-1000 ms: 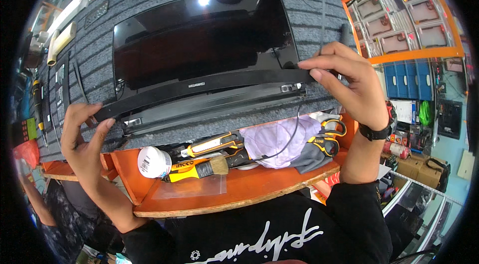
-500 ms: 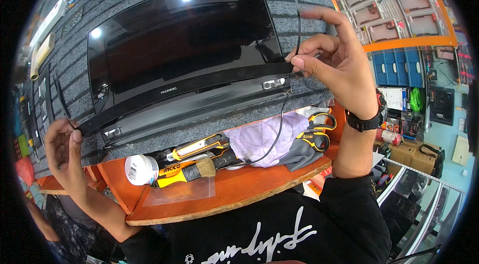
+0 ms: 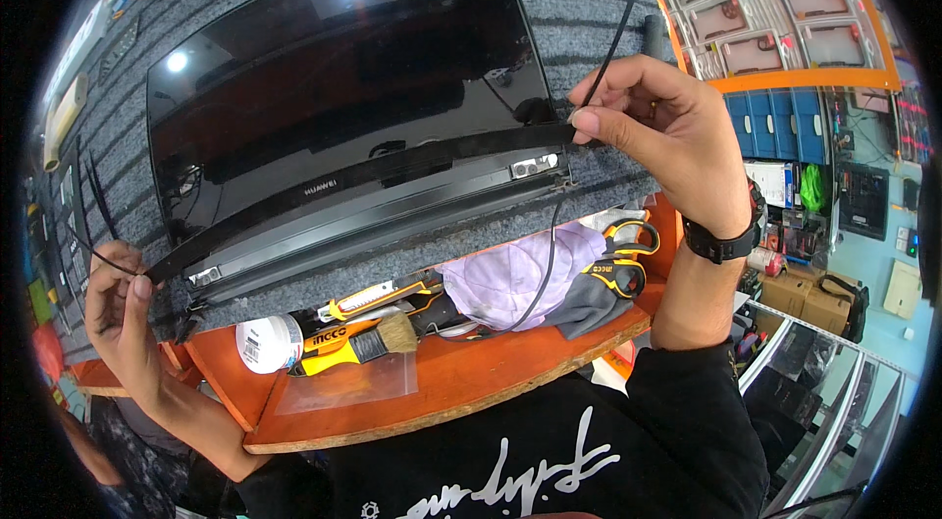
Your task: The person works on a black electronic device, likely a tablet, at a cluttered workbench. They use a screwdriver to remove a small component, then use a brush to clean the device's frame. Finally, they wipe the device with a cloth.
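A black laptop screen lies face up on the grey ribbed mat, with its lower edge toward me. Between my hands stretches a thin black bezel strip, raised and bowed over that edge. My left hand pinches its left end between thumb and fingers. At the right end, my right hand has a similar pinch grip. Slender black strips trail from both ends: one curves up past my left hand, the other rises from my right fingers. Bare metal hinges show below the strip.
An orange shelf below the mat holds a white tub, a yellow-handled brush, a utility knife, a lilac cloth and scissors. An orange-framed case stands at the right. A thin cable hangs over the mat's edge.
The laptop screen appears slightly left and higher. My right hand has lowered its raised fingers into a closer pinch, and the strip's trailing pieces have swung outward.
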Demonstrator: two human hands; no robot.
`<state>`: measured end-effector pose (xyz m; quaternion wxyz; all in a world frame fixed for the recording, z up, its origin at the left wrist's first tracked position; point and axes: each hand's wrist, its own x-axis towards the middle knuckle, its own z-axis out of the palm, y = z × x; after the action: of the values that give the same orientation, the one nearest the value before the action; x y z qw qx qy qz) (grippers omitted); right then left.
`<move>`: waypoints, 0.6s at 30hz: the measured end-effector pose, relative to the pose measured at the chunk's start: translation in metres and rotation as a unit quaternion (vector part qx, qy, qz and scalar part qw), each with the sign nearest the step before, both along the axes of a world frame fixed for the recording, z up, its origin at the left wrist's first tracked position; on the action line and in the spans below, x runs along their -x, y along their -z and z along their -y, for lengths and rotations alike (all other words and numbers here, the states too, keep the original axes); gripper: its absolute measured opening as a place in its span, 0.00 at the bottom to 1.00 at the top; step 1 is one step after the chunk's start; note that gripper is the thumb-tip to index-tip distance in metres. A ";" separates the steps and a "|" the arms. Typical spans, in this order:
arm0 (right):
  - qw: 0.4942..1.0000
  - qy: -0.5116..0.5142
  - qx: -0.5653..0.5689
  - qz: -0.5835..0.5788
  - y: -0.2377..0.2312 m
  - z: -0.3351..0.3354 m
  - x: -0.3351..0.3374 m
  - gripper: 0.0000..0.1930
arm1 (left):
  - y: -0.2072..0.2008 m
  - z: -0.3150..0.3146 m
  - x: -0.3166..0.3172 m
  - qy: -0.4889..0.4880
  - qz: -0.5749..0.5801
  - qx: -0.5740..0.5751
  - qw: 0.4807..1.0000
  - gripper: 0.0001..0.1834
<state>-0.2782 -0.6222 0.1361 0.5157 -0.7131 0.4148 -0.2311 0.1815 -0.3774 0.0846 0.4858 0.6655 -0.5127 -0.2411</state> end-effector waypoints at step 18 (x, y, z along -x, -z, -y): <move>0.997 -0.010 -0.057 -0.051 0.008 0.005 0.000 0.17 | 0.009 -0.012 -0.006 -0.048 -0.057 -0.100 0.992 0.10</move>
<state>-0.2784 -0.6268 0.1286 0.5359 -0.6973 0.4465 -0.1648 0.1877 -0.3650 0.0752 0.4564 0.7195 -0.4255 -0.3048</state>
